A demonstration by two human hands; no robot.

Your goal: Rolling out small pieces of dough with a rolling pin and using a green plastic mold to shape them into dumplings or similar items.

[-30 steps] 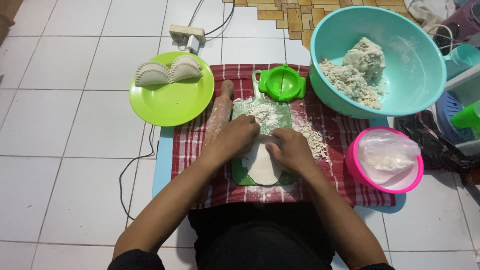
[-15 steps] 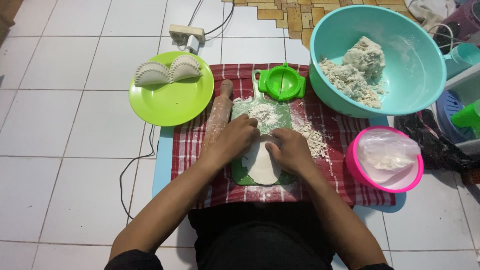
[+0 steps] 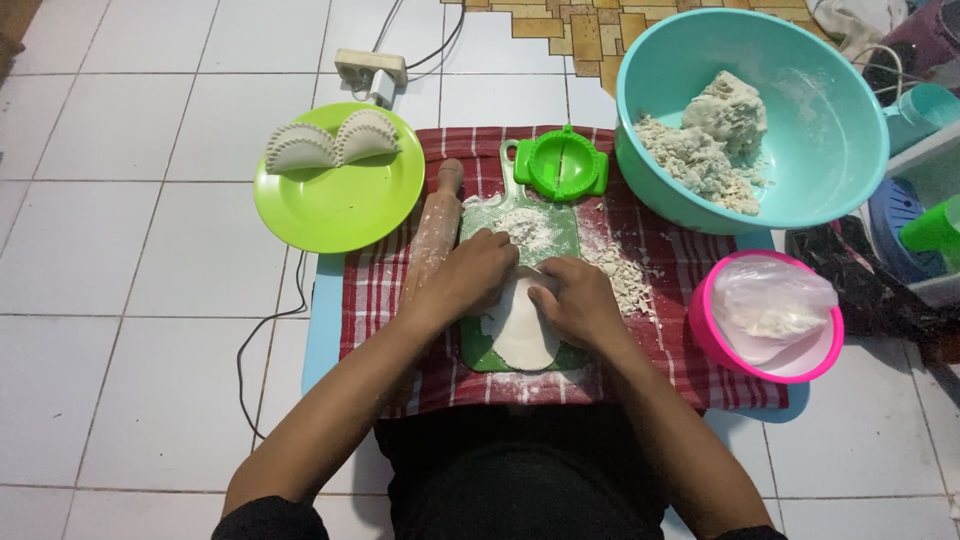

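Hands (image 3: pixel 475 280) (image 3: pixel 580 300) on dough sheet (image 3: pixel 522 335), rolling pin (image 3: pixel 432 235) beside, mould (image 3: pixel 561 163) beyond.

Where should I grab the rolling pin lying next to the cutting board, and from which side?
Take the rolling pin by its floured middle barrel, coming from its left, the plate side. It lies along the cutting board, its far knob handle up, and the left hand crowds its right and near end. The left flank looks open for a wrap-around grip, probably easiest with that hand.
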